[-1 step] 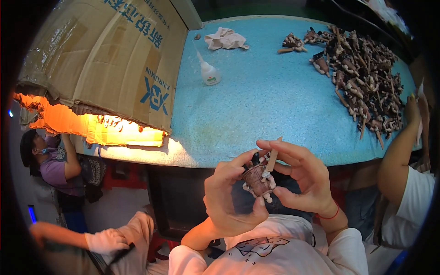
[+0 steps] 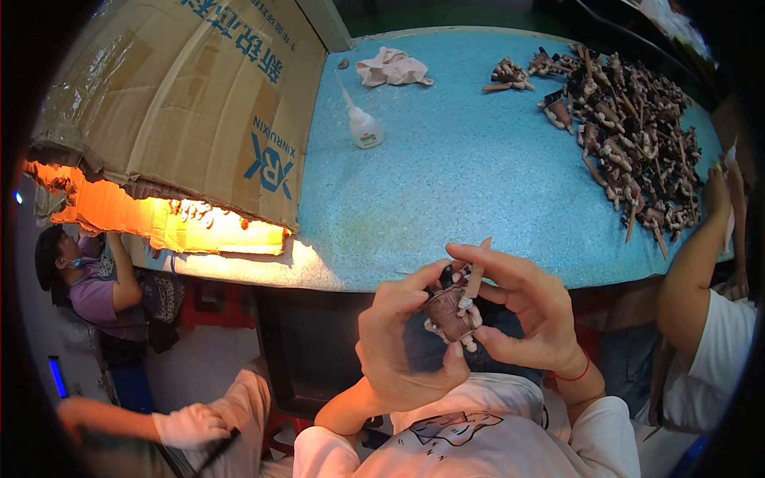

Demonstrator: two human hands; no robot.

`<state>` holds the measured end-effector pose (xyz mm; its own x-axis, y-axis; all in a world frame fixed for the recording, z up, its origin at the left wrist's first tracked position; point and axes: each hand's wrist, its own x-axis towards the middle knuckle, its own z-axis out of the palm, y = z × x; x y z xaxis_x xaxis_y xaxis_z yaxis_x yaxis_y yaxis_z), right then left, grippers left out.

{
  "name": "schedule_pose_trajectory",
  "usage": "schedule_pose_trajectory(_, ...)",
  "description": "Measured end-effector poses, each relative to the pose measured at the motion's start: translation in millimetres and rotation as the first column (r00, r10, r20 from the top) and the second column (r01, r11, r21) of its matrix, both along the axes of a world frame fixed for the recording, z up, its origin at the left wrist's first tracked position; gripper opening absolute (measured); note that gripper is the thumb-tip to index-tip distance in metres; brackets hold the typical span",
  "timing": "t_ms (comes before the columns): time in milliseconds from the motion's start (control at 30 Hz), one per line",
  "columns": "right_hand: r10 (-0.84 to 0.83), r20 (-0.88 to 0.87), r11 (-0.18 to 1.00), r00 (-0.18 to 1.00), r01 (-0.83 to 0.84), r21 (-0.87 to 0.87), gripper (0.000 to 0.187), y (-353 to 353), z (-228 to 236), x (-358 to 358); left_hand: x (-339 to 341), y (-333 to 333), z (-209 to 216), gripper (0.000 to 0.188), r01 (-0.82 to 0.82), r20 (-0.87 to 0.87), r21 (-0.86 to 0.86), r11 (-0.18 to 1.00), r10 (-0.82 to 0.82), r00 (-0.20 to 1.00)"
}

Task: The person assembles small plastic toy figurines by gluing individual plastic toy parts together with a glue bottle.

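Just in front of my chest, past the table's near edge, both hands hold one small painted figurine. It has a brown barrel-shaped body, black parts at the top, pale bits at its lower end and a flat tan blade-like piece slanting up. My left hand is closed on its left side, thumb below and fingers above. My right hand is closed on its right side, fingertips by the tan piece and thumb near the bottom. The fingers hide part of the figurine's edges.
A large pile of similar figurines covers the blue table's right side. A white nozzle bottle and a crumpled cloth lie farther left. A cardboard box glows inside at left. Other people's arms are at both sides.
The figurine has shifted very slightly in my hands. At the lower left, another person's pale-gloved hand has moved a little to the right.
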<state>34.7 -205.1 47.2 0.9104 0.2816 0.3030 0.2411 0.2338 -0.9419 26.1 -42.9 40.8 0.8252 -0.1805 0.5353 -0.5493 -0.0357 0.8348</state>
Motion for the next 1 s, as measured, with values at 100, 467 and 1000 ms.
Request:
schedule_pose_trajectory(100, -0.004, 0.039, 0.988, 0.999, 0.01, -0.153, 0.06, -5, 0, 1, -2, 0, -1, 0.062, -0.029, -0.036, 0.028, 0.999, 0.03, 0.999)
schedule_pose_trajectory(467, 0.03, -0.021, 0.994, 0.999, -0.032, -0.107, 0.058, -4, -5, 6, 0, -5, -4, 0.056, -0.131, 0.043, 0.087, 0.988, 0.128, 0.991)
schedule_pose_trajectory(1000, 0.099, -0.146, 0.994, 0.984, -0.092, 0.053, 0.055, -6, -9, 11, 0, 1, 10, 0.056, -0.042, -0.132, 0.157, 0.987, 0.063, 0.989)
